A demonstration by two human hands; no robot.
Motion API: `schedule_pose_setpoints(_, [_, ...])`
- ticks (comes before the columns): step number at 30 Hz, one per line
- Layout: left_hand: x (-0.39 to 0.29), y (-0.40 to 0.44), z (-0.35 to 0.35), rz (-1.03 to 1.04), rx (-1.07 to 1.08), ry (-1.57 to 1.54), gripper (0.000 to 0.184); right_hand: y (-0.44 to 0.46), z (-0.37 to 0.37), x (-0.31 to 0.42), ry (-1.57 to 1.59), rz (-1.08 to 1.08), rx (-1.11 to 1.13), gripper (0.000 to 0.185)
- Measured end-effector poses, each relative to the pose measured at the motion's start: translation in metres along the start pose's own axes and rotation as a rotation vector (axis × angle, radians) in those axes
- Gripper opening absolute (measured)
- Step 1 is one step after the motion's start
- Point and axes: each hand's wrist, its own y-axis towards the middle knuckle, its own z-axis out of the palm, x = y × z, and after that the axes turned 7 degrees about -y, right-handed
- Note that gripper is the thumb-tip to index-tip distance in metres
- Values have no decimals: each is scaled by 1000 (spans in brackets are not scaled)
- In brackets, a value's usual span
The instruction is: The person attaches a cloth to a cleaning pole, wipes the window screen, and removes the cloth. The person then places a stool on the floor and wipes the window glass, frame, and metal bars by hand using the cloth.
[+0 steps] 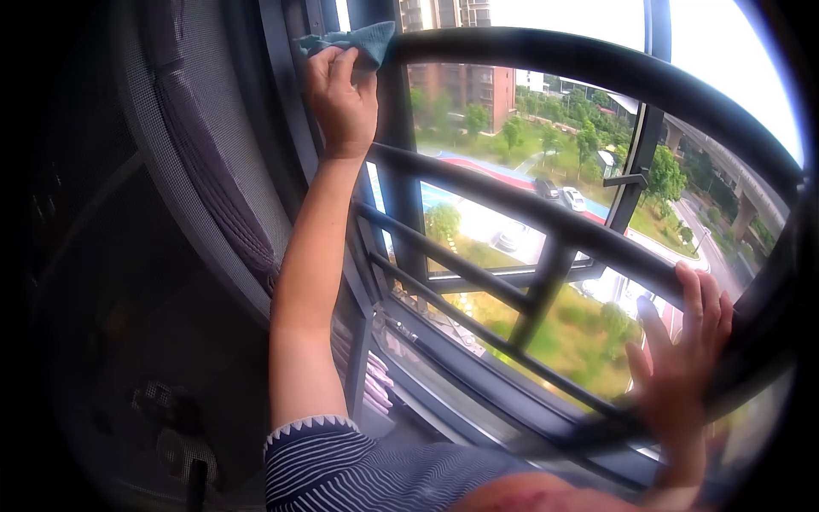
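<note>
Cloth (372, 41) stretches left to right at the far left, pinched in the fingertips of the left hand (345, 107), its right end beside the upper rail (554, 49). The right hand (678, 363) — well apart, near right — spreads its fingers by the middle rail (503, 194), contact unclear.

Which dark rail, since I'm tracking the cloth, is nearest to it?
The topmost, thick curved rail: its left end appears beside the blue-green cloth pinched in the left hand. The other rails all sit lower, farther from the cloth.
</note>
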Motion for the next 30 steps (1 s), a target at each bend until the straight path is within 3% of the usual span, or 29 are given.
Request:
schedule_pose_setpoints(4, [-6, 1, -4, -14, 26, 43, 23, 1, 1, 3, 18, 6, -19, 31])
schedule_pose_setpoints(7, [-18, -6, -14, -140, 74, 7, 22, -3, 5, 2, 21, -4, -39, 31])
schedule_pose_setpoints(10, [-15, -40, -1, -333, 292, -69, 18, -2, 5, 3, 22, -14, -45, 31])
schedule_pose_setpoints(12, [-3, -42, 17, -345, 404, 29, 16, -2, 3, 2, 6, -15, -43, 32])
schedule_pose_setpoints(14, [6, -35, 36, -230, 306, -7, 13, -2, 4, 3, -6, -4, -45, 33])
schedule_pose_setpoints(16, [13, -24, 51, -108, 373, 31, 18, -1, 2, 4, -1, 3, -40, 33])
schedule_pose_setpoints(19, [34, -17, 85, 76, 230, 94, 27, -1, 4, 5, -6, 10, -41, 34])
schedule_pose_setpoints(22, [34, -12, 101, 199, 202, 372, 35, 0, 6, 4, -7, 4, -48, 31])
schedule_pose_setpoints(26, [22, 10, 112, 130, 171, 406, 61, 0, 6, 1, -23, -6, -52, 25])
schedule_pose_setpoints(27, [5, 26, 114, -62, 117, 452, 55, -1, 8, -1, -53, -12, -33, 23])
schedule_pose_setpoints(28, [16, 38, 119, -183, 304, 344, 72, -2, 9, -2, -61, -16, -27, 23])
schedule_pose_setpoints(30, [20, 56, 131, -179, 190, 360, 67, -2, 8, -4, -77, -21, -16, 23])
